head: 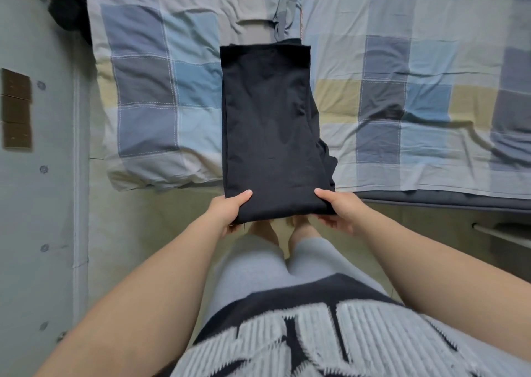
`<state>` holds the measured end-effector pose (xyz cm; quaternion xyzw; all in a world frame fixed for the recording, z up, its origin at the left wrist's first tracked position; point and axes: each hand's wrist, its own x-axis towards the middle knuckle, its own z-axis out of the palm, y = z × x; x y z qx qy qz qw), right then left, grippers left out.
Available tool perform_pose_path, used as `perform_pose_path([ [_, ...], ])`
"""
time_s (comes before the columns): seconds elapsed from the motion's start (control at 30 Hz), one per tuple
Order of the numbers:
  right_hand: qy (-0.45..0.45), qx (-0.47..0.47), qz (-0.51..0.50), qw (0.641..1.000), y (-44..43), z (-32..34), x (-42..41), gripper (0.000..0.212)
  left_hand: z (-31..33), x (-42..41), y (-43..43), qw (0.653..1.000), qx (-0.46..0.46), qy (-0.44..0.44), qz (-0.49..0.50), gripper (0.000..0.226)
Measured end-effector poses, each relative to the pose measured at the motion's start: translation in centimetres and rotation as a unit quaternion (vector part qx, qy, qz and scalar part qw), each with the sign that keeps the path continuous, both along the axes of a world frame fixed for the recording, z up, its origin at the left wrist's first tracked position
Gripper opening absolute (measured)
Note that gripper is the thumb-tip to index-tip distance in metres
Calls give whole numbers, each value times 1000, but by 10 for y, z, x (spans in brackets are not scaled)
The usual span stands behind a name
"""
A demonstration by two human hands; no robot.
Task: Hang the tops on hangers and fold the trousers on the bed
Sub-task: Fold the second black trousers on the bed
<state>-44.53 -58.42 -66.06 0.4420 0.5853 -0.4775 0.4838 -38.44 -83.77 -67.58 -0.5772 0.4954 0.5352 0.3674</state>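
Observation:
Black trousers (267, 123) lie folded lengthwise in a long strip on the checked bed cover, reaching past the bed's near edge. My left hand (230, 212) grips the strip's near left corner, thumb on top and fingers underneath. My right hand (337, 210) grips the near right corner the same way. The near end of the trousers is lifted off the bed over the floor. A grey garment (253, 8) lies further up the bed, just beyond the trousers' far end.
The bed (402, 103) with its blue, grey and yellow checked cover fills the upper view. A pale wall or cabinet panel (37, 175) stands at the left. A dark item (69, 8) sits at the upper left corner. My legs and feet stand on the tiled floor (161, 218).

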Motion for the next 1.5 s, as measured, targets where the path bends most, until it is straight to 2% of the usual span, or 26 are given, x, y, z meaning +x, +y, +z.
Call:
perform_pose_path([
  [0.13, -30, 3, -4, 1000, 2, 26, 25, 38, 25, 25, -4, 999, 16, -44, -1, 49],
  [0.27, -23, 8, -4, 1000, 2, 41, 28, 41, 40, 22, -8, 998, 17, -56, -8, 52],
  [0.37, 31, 28, -37, 998, -6, 50, 11, 55, 48, 0, -12, 1000, -17, -20, 1, 51],
  [0.43, 89, 47, -62, 993, -13, 57, -8, 69, 50, -17, -16, 997, -56, 34, 31, 65],
  [0.47, 122, 48, -58, 990, -17, 61, -20, 69, 52, -26, -18, 994, -67, 67, 48, 68],
  [0.5, 154, 42, -41, 986, -22, 65, -32, 59, 53, -35, -21, 990, -71, 100, 64, 60],
  [0.57, 190, 34, -9, 981, -32, 70, -57, 21, 54, -53, -25, 982, -70, 150, 93, 27],
  [0.6, 198, 32, -8, 980, -37, 73, -69, 10, 56, -62, -26, 978, -69, 167, 107, 14],
  [0.63, 208, 25, -16, 978, -41, 73, -81, 7, 57, -70, -28, 974, -71, 182, 117, 10],
  [0.73, 252, -9, 5, 968, -51, 68, -115, 6, 57, -96, -35, 960, -84, 238, 121, 20],
  [0.87, 304, -32, 67, 950, -59, 48, -153, 21, 40, -130, -44, 942, -111, 312, 58, 27],
  [0.93, 333, -15, 85, 939, -64, 32, -172, 20, 21, -149, -52, 936, -152, 313, 42, 24],
  [1.03, 368, 30, 98, 924, -74, -3, -204, 9, -8, -183, -62, 920, -223, 319, 38, 4],
  [1.17, 385, 81, 116, 912, -93, -62, -251, 1, -56, -226, -71, 911, -263, 316, 27, 8],
  [1.27, 370, 99, 153, 911, -107, -106, -276, 19, -98, -248, -76, 913, -284, 293, 11, 7],
  [1.37, 318, 51, 172, 931, -114, -128, -273, 62, -122, -248, -67, 924, -256, 279, -54, 58],
  [1.4, 335, 54, 210, 917, -113, -131, -265, 73, -127, -243, -61, 912, -269, 286, -116, 72],
  [1.43, 371, 73, 281, 882, -111, -134, -252, 77, -129, -235, -54, 884, -299, 297, -202, 79],
  [1.5, 440, 137, 446, 768, -105, -144, -221, 76, -136, -216, -40, 800, -365, 300, -370, 76],
])
